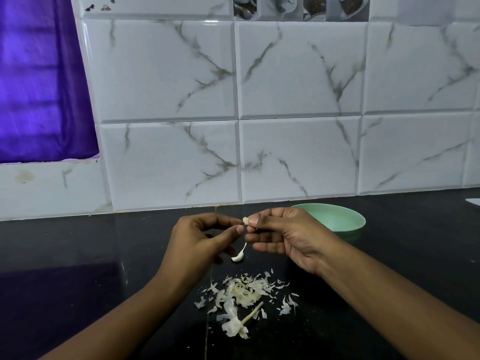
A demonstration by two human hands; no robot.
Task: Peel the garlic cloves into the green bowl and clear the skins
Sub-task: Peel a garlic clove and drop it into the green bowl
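My right hand (288,236) pinches a small garlic clove (245,220) between thumb and fingers above the black counter. My left hand (200,237) meets it from the left, its fingertips curled at the clove's tip. An unpeeled garlic clove with a long tail (239,256) lies on the counter just below the hands. The green bowl (337,219) stands behind my right hand, partly hidden by it; its contents cannot be seen. A pile of papery garlic skins (244,294) with a dry stem (253,311) is spread on the counter in front of me.
The black counter (104,255) runs to a white marbled tile wall (285,126). A purple curtain (39,87) hangs at the upper left. A white object's edge (474,202) shows at the far right.
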